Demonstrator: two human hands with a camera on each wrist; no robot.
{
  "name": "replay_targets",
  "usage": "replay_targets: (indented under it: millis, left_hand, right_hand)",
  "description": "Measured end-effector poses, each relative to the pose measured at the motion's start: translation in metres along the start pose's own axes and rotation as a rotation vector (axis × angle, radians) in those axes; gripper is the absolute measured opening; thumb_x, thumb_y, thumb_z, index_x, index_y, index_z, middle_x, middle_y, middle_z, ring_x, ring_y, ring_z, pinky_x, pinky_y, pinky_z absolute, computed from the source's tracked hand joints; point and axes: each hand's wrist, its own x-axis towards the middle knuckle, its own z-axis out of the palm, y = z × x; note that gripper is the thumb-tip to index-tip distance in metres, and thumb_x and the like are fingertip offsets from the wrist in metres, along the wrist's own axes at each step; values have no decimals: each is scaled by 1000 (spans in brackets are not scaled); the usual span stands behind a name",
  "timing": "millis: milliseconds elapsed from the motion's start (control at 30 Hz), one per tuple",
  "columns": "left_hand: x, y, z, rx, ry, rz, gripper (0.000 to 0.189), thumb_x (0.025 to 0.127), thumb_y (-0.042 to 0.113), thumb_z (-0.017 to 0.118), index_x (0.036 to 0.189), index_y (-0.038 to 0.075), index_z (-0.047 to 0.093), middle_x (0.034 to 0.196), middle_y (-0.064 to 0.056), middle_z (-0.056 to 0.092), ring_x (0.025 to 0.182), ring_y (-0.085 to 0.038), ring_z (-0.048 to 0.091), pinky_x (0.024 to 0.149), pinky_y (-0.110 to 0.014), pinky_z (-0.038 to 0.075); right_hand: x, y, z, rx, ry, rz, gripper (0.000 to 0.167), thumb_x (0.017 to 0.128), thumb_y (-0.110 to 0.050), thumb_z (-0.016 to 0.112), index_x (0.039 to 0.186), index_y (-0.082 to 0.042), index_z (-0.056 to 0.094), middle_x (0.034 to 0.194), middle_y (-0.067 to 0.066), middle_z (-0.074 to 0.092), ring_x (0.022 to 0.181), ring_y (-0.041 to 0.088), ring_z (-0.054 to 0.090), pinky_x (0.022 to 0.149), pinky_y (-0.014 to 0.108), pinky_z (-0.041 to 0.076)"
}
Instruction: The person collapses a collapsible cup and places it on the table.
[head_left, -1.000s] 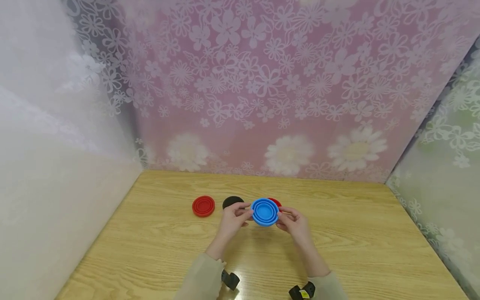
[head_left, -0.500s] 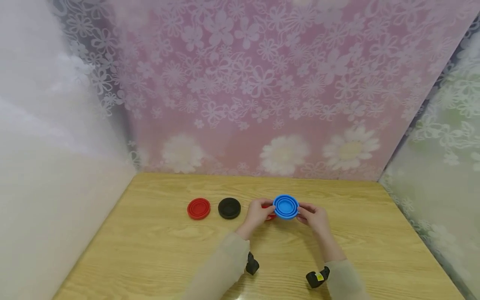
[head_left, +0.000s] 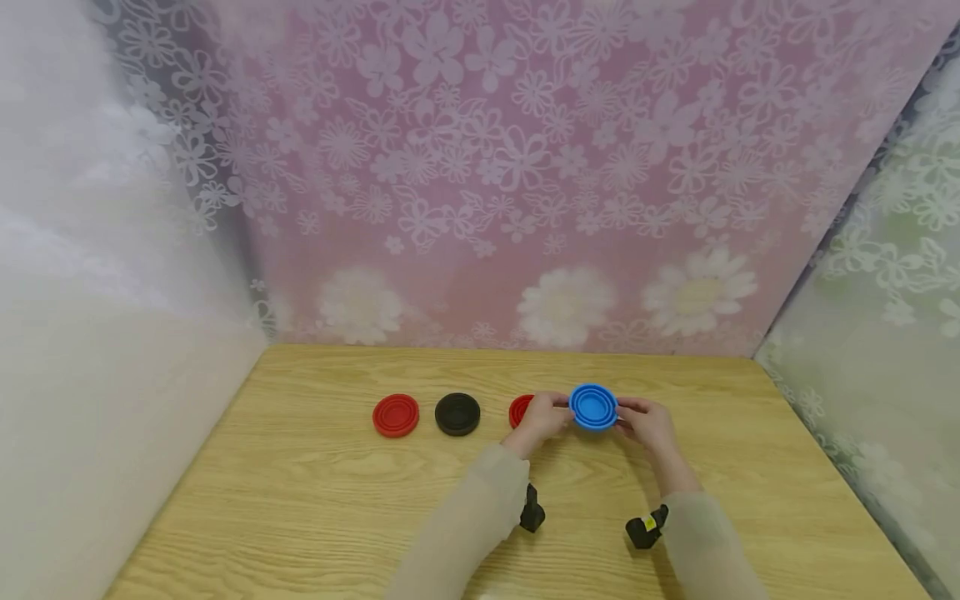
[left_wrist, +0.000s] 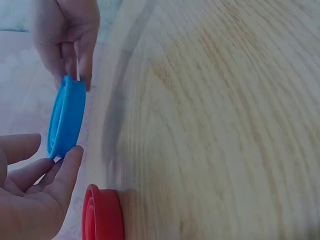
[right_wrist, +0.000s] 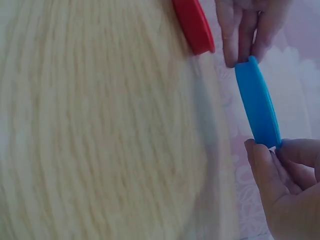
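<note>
A blue round collapsible cup (head_left: 593, 407), folded flat with concentric rings, is held just above the table between both hands. My left hand (head_left: 543, 418) pinches its left rim, and my right hand (head_left: 649, 427) pinches its right rim. Seen side-on in the left wrist view, the blue cup (left_wrist: 67, 119) has fingertips at both ends. The right wrist view also shows the blue cup (right_wrist: 258, 102) off the wood. A red collapsible cup (head_left: 519, 411) lies behind my left hand, which partly hides it.
Farther left on the wooden table (head_left: 330, 500) lie a black flattened cup (head_left: 457, 414) and another red one (head_left: 396, 415), in a row with the partly hidden red cup. A pink flowered curtain (head_left: 480, 208) stands along the back edge, with pale panels at both sides.
Both hands have carried the blue cup to the right, past the right-hand red cup. The black cup, earlier partly covered by the left hand, is now in full view.
</note>
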Motion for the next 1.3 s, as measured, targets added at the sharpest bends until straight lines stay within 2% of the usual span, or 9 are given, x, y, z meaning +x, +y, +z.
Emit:
replay_targets:
  millis: [267, 400, 500, 667, 800, 1000, 1133, 1200, 1300]
  left_hand:
    - [2, -4, 8, -23, -73, -5, 28, 82, -4, 56, 109, -9, 57, 99, -11, 60, 81, -18, 57, 69, -33, 50]
    - [3, -8, 11, -60, -127, -63, 29, 84, -3, 54, 113, -8, 55, 97, -7, 59, 80, -15, 54, 68, -28, 49]
    - [2, -10, 12, -57, -150, -96, 30, 85, 0, 53, 115, -6, 54, 93, -4, 58, 69, -14, 49, 60, -23, 44]
    - [0, -10, 11, -27, -140, -114, 33, 86, 3, 53, 119, -4, 52, 86, -1, 56, 54, -12, 38, 50, -21, 34]
    - [-1, -6, 9, -21, -145, -116, 33, 87, 4, 52, 119, -5, 51, 82, -3, 55, 46, -10, 34, 46, -20, 31]
    - [-2, -8, 6, -5, -121, -122, 29, 88, 8, 51, 113, -6, 55, 82, -5, 54, 55, -12, 38, 51, -23, 33]
    - [-10, -6, -1, 73, -104, -77, 29, 89, 13, 51, 111, -4, 58, 87, -4, 56, 68, -13, 48, 60, -26, 42]
    - [-19, -2, -10, 143, -114, -6, 30, 90, 14, 49, 114, -3, 56, 99, -6, 59, 83, -16, 55, 72, -30, 47]
    - [-38, 6, -34, 264, -129, 130, 34, 93, 15, 45, 122, -2, 50, 120, -11, 53, 110, -21, 48, 88, -34, 41]
  right_hand:
    - [13, 14, -4, -49, 39, 8, 34, 89, -5, 49, 118, 12, 47, 109, 26, 52, 70, 10, 60, 66, 27, 51]
    - [16, 20, -6, -110, 57, 16, 33, 89, -7, 49, 117, 11, 49, 116, 29, 47, 73, 11, 59, 67, 27, 51]
    - [15, 22, -6, -154, 45, 24, 35, 90, -9, 49, 118, 12, 48, 119, 30, 45, 81, 15, 59, 70, 30, 50]
    - [14, 22, -6, -149, -4, 30, 38, 90, -11, 48, 120, 13, 45, 121, 30, 44, 96, 24, 55, 77, 33, 49]
    - [15, 22, -5, -145, -18, 26, 40, 91, -13, 46, 121, 14, 43, 119, 30, 46, 97, 25, 55, 77, 34, 48]
    - [12, 20, -4, -200, -28, 2, 43, 93, -17, 40, 122, 14, 41, 118, 31, 45, 100, 30, 53, 80, 36, 47]
    - [-5, 15, 2, -354, 13, -101, 41, 93, -18, 40, 121, 11, 44, 117, 30, 46, 102, 36, 49, 80, 41, 46]
    - [-16, 11, 7, -443, 35, -172, 39, 93, -20, 43, 120, 8, 47, 116, 28, 47, 102, 38, 48, 79, 43, 45]
    - [-33, 2, 18, -516, 51, -305, 36, 91, -19, 47, 116, 7, 51, 114, 27, 50, 102, 38, 50, 78, 44, 46]
